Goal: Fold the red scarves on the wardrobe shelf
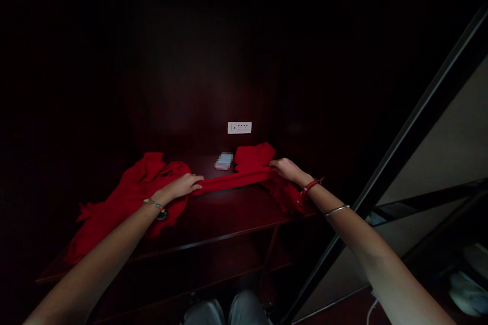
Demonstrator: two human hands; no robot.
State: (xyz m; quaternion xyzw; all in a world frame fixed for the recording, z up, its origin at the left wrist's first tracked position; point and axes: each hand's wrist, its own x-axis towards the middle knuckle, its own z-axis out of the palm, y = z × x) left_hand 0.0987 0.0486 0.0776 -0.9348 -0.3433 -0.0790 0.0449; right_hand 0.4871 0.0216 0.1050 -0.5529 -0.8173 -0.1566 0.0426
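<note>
A red scarf [234, 180], its ends seemingly fringed, lies across a dark wooden shelf. Between my two hands a narrow folded strip of it is stretched nearly level above the shelf board. My left hand [186, 185] pinches the strip at its left end, beside a large crumpled heap of the red cloth. At the other end, my right hand [286, 168] grips the strip between thumb and fingers. Behind and below that hand are a flatter red fold and a loose hanging part. Whether all the red cloth is one piece, I cannot tell.
A white socket panel [239, 128] is set in the dark back wall. Below it on the shelf [224, 213] lies a small pale, blurred-out item [224, 161]. Lower compartments show under the shelf's front edge. A slanting door frame [419, 91] stands at the right.
</note>
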